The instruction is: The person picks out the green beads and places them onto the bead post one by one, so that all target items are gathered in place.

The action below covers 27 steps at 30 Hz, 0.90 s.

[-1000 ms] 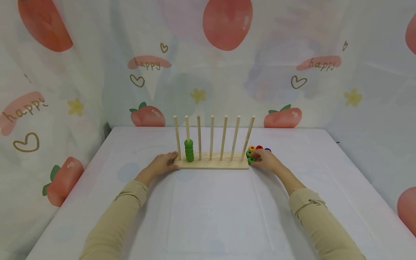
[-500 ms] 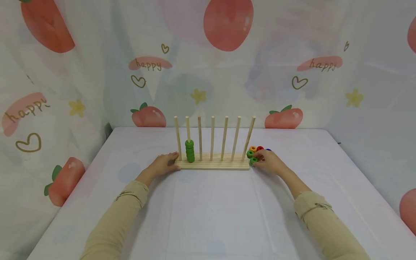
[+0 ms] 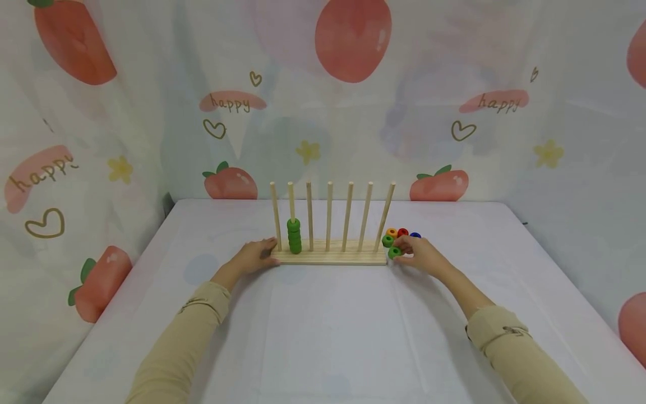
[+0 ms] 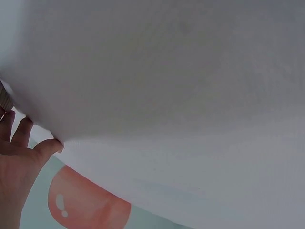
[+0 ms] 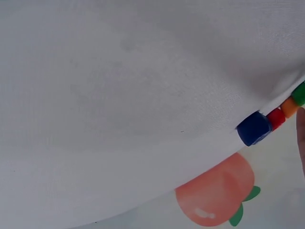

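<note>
A wooden peg stand (image 3: 328, 258) with several upright pegs sits in the middle of the head view. Green beads (image 3: 294, 238) are stacked on its second peg from the left. My left hand (image 3: 253, 256) holds the left end of the base, thumb at the front corner and fingers farther back; in the left wrist view, the hand (image 4: 21, 160) shows at the left edge. Beside the stand's right end, my right hand (image 3: 421, 258) pinches a green bead (image 3: 391, 255) between thumb and forefinger. Only a bit of that hand's finger (image 5: 301, 131) enters the right wrist view.
Just behind my right hand lie another green bead (image 3: 387, 241), an orange bead (image 3: 391, 232), a red bead (image 3: 402, 232) and a blue bead (image 3: 415, 234), partly hidden. The white-covered table (image 3: 333, 331) ends at a patterned cloth backdrop (image 3: 353, 129).
My right hand has drawn the pinched green bead slightly toward me and right, apart from the other green bead. My left hand stays on the stand's end.
</note>
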Tool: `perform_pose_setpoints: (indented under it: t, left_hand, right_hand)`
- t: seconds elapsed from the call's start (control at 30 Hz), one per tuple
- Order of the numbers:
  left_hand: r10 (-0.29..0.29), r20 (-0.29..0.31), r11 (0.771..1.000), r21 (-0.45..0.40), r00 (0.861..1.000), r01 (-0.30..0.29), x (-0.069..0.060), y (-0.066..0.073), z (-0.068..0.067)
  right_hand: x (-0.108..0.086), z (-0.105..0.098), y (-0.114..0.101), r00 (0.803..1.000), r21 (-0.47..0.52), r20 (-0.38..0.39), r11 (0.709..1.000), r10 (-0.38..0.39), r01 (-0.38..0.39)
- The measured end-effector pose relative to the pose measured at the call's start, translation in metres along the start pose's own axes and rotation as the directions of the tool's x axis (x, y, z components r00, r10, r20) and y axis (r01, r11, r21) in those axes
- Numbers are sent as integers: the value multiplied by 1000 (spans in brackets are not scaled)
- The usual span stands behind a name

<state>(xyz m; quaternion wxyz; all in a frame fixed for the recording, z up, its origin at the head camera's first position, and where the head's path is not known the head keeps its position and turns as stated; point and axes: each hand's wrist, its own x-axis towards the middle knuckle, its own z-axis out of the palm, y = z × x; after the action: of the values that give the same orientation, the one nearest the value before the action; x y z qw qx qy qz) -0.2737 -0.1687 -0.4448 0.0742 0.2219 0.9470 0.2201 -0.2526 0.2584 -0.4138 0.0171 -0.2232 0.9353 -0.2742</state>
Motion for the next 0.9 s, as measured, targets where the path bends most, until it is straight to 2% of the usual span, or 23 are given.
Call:
perform_pose_setpoints:
  t: [0.2, 0.47, 0.67, 0.9]
  left_hand:
    - [-11, 6, 1000, 3, 1000, 11, -1, 1, 0]
    - [-10, 11, 1000, 2, 1000, 10, 0, 2, 0]
    - [1, 4, 1000, 10, 1000, -1, -2, 4, -2]
    - [-20, 12, 1000, -5, 1000, 20, -4, 7, -4]
  right_hand:
    - [-5, 0, -6, 999, 5, -33, 1000, -7, 7]
    - [-10, 0, -18, 994, 35, -78, 996, -77, 80]
    - [-9, 1, -28, 991, 23, -64, 993, -113, 115]
    - [-7, 5, -42, 990, 44, -58, 990, -130, 133]
